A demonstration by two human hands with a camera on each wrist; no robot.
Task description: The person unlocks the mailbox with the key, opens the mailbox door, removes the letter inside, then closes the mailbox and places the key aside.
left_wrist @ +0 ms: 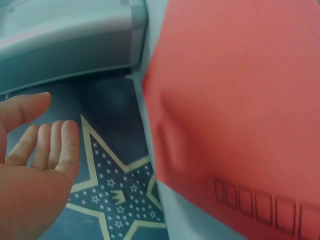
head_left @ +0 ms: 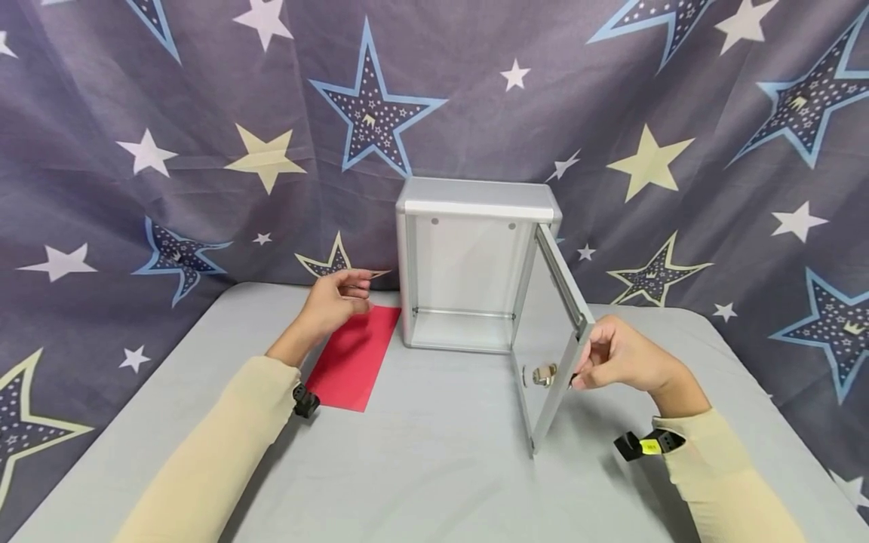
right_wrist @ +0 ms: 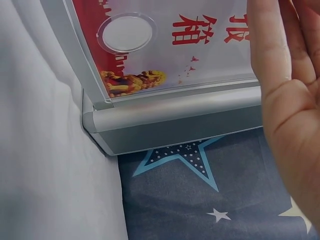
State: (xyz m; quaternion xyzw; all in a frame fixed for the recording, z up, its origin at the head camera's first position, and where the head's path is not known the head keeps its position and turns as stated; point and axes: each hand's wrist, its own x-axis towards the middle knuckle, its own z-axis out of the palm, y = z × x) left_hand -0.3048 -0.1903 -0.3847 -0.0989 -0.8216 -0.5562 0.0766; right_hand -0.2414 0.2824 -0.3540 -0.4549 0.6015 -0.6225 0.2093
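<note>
A silver metal mailbox (head_left: 475,193) stands upright at the back of the table, its hinged door (head_left: 546,320) swung out toward me. My right hand (head_left: 627,362) grips the free edge of that door near the lock (head_left: 544,375), fingers bent and thumb at the edge. The door's printed front (right_wrist: 210,62), with red characters and an oval window, shows in the right wrist view. Left of the mailbox lies a red envelope (head_left: 353,362) with a row of printed squares. Over its far end my left hand (head_left: 333,302) hovers with loosely curled fingers, holding nothing.
A grey sheet covers the table (head_left: 434,467). Directly behind the mailbox hangs a dark curtain (head_left: 475,105) patterned with stars. The swung-out door juts over the table to the right of the middle.
</note>
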